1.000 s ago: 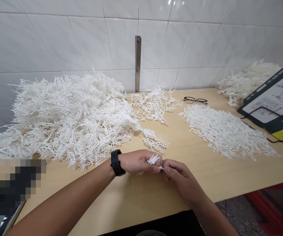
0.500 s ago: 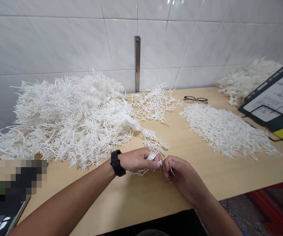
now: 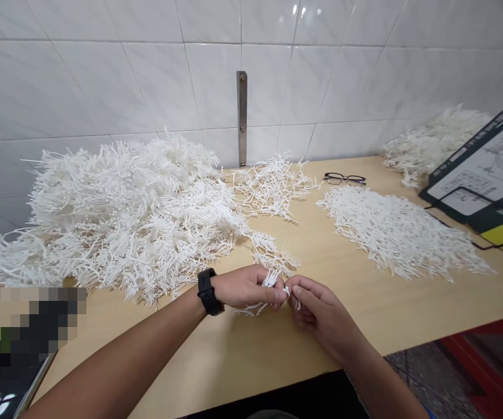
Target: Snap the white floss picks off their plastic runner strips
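My left hand (image 3: pixel 260 287), with a black watch on its wrist, is closed around a white branched plastic sprig (image 3: pixel 271 278). Thin ends of it stick out below the palm and past the thumb tip. Close against it, my right hand (image 3: pixel 315 302) pinches small white plastic pieces (image 3: pixel 297 304) between thumb and fingers, mostly hidden. The fingertips of both hands nearly touch over a tiny white end. Just behind my hands, a few loose sprigs (image 3: pixel 271 251) trail from a large heap of white sprigs (image 3: pixel 133 215) on the left.
A smaller pile of thin branched stems (image 3: pixel 273 183) lies at the back middle. Right of it are eyeglasses (image 3: pixel 344 178) and a flat spread of small white pieces (image 3: pixel 404 233). Another white pile (image 3: pixel 435 142) sits behind a printed box (image 3: pixel 487 174). A metal bracket (image 3: pixel 242 119) is on the tiled wall.
My right hand has turned a little, and its thumb and forefinger have come to the tiny end at my left thumb. My left hand keeps its hold. The view has tilted slightly.
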{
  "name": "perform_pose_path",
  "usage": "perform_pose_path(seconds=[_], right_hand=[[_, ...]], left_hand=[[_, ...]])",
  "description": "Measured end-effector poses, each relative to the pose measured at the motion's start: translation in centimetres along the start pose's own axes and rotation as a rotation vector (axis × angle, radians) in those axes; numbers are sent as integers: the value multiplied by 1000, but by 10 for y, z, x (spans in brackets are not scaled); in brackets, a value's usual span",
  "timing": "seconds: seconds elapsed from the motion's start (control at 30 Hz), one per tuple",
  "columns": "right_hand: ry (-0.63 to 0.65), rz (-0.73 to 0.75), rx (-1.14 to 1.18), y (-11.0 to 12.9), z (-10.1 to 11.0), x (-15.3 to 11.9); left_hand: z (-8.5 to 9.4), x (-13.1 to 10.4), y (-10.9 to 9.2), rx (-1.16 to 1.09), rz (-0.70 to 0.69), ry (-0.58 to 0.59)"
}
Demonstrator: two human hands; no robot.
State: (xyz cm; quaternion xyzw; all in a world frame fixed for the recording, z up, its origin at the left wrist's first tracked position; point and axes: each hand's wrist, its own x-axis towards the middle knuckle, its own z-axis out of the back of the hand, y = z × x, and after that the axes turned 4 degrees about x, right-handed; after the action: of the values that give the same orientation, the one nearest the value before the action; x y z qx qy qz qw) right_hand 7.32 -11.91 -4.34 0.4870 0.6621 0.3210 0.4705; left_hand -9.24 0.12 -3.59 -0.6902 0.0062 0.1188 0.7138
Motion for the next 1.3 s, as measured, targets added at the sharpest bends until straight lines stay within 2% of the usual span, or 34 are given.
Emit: perform_pose_path(seconds=[0.17,0.33,0.4,0.47,0.53,0.57,0.63,0.7,0.77,0.8,0.83,0.9,0.93,1.0,1.1,1.17,1.23,1.3], right_hand=[[8,2,-5,1,1,-1],[26,75,-291,0,-3,-1],[8,93,-329,6,1,-1],[-113,163,-315,18,14,0],[-340,312,-347,38,38,1],[-472,391,-435,49,54,3],[-707,529,-699,75,90,5],[-913,526,-1055,97,126,7],[-981,518,-1362,112,152,8],[-990,544,-1451,116,158,8],[-974,587,-1487,118,158,8],[-870,677,-1419,115,145,8],[-781,701,-1342,112,131,8],[-526,690,-1215,102,95,11],[-130,683,-1196,86,40,23],[20,680,-1174,77,15,36],[127,617,-1141,68,1,54],[199,543,-1112,59,-2,72]], left_hand=[[-1,1,2,1,39,-18],[-4,2,6,-5,119,-40],[-5,2,6,7,114,-43],[-5,4,5,35,48,-61],[-5,5,4,35,-42,-81],[-5,6,5,20,-76,-87],[-4,7,6,-22,-108,-89],[-4,7,8,-51,-121,-94],[-5,8,9,-74,-128,-110],[-5,8,10,-89,-129,-126],[-6,9,11,-106,-127,-149],[-8,10,11,-139,-121,-232],[-9,11,11,-150,-118,-283],[-12,12,9,-154,-107,-375],[-17,13,4,-134,-48,-469],[-21,13,1,-89,20,-529],[-24,14,-2,-16,96,-590],[-25,15,-3,37,169,-634]])
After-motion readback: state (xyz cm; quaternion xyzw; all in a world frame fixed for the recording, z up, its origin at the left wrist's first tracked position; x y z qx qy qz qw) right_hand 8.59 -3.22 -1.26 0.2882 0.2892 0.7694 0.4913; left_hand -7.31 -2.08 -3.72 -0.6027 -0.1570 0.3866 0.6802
